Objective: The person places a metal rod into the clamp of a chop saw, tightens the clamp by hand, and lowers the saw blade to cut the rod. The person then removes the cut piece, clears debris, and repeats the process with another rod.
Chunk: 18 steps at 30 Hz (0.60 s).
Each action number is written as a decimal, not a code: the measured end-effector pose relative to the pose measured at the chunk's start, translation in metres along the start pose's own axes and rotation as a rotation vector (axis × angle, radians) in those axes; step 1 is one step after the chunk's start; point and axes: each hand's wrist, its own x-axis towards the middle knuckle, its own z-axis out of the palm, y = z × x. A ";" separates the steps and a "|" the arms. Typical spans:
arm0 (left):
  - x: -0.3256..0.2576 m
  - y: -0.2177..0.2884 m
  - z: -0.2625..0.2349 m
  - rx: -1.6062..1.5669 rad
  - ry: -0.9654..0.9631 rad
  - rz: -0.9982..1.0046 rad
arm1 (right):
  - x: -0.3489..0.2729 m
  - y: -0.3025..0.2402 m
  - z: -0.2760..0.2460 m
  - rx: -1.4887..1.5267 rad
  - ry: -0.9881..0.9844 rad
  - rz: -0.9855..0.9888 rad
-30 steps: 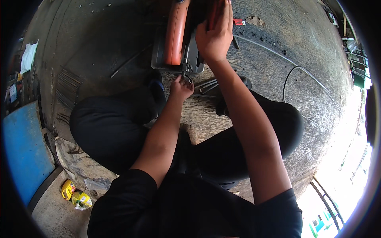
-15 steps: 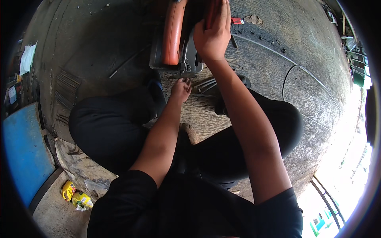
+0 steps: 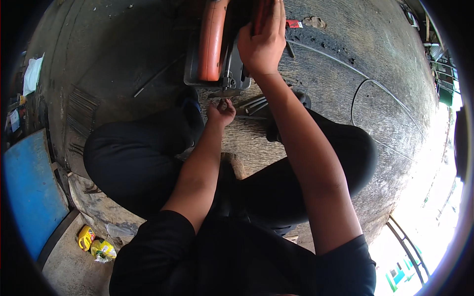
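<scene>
A cut-off saw with an orange-red curved guard (image 3: 212, 47) and a grey metal base (image 3: 193, 81) stands in front of me, its top cut off by the upper edge. My right hand (image 3: 261, 52) is on its dark red handle (image 3: 259, 19), thumb on one side and straight fingers on the other; the fingertips reach the frame's edge. Just below the saw's clamp screw (image 3: 228, 81), my left hand (image 3: 221, 112) is turned palm up with curled, darkened fingers. Whatever lies in those fingers is too small to make out. Several short metal tubes (image 3: 256, 105) lie right of it.
A bundle of thin rods (image 3: 81, 111) lies at left, with a single rod (image 3: 158, 76) nearer the saw. At right a cable (image 3: 363, 81) loops over the ground. A wooden piece (image 3: 239, 168) sits between my legs. A blue panel (image 3: 34, 192) and yellow packages (image 3: 94, 244) are at lower left.
My left hand has rolled palm up and shifted slightly left and down from the saw's front. The right hand stays on the handle, and the saw appears slightly farther left.
</scene>
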 end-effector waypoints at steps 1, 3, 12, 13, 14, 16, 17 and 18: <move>0.000 0.002 -0.001 0.054 -0.007 -0.016 | 0.000 0.000 0.000 -0.004 0.000 0.002; 0.011 0.022 -0.004 0.102 -0.064 0.071 | 0.004 -0.008 0.002 0.049 0.001 0.027; 0.024 0.008 0.002 0.345 -0.041 0.269 | 0.028 -0.012 -0.006 0.038 -0.097 0.084; 0.027 0.009 0.001 0.377 -0.047 0.257 | 0.033 -0.005 -0.003 0.105 -0.086 -0.016; 0.031 0.008 0.001 0.409 -0.053 0.239 | 0.041 -0.002 -0.001 0.192 -0.134 0.140; 0.030 0.015 0.002 0.417 -0.021 0.258 | 0.071 0.009 -0.028 0.520 -0.435 0.298; 0.030 0.016 0.000 0.440 0.010 0.270 | 0.063 -0.018 -0.026 0.931 -0.048 0.609; 0.028 0.017 -0.001 0.430 0.008 0.267 | 0.061 0.010 -0.027 0.804 0.071 0.611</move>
